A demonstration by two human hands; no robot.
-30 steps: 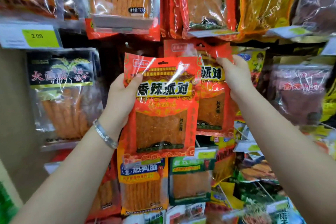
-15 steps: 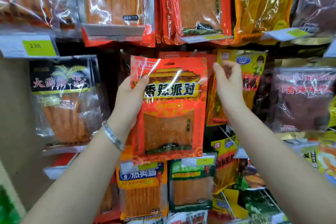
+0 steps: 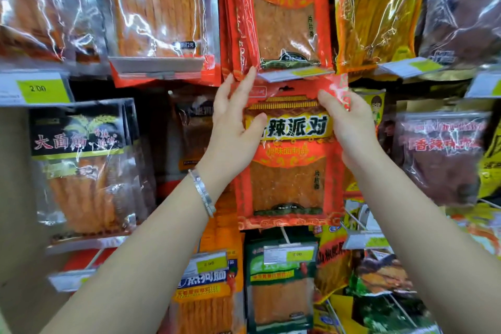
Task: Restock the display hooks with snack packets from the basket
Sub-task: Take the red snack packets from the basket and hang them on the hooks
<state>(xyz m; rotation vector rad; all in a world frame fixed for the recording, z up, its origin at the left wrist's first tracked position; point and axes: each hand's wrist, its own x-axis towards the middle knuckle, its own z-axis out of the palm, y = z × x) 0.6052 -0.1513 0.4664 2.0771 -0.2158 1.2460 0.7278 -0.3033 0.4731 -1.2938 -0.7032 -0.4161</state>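
Observation:
A red snack packet (image 3: 287,179) with a clear window and a yellow name band hangs upright in the middle of the display, its top just under the price tag (image 3: 295,73) of the row above. My left hand (image 3: 233,130) holds its upper left edge, thumb across the front, fingers stretched up along the top corner. At the upper right edge my right hand (image 3: 349,127) grips the packet, and that corner is crumpled over my fingers. The hang hole (image 3: 283,88) shows at the top centre. I cannot see the hook itself. The basket is out of view.
Packed rows of hanging snack packets surround it: the same red kind above (image 3: 282,13), orange sticks upper right (image 3: 376,11), a black-labelled pack at left (image 3: 81,165), green and blue packs below (image 3: 282,279). Wire hooks with price tags (image 3: 366,241) jut out at lower right.
The red packet has gone up and to the right, its top now under the upper row. My right hand left the packets behind and took the packet's right top corner.

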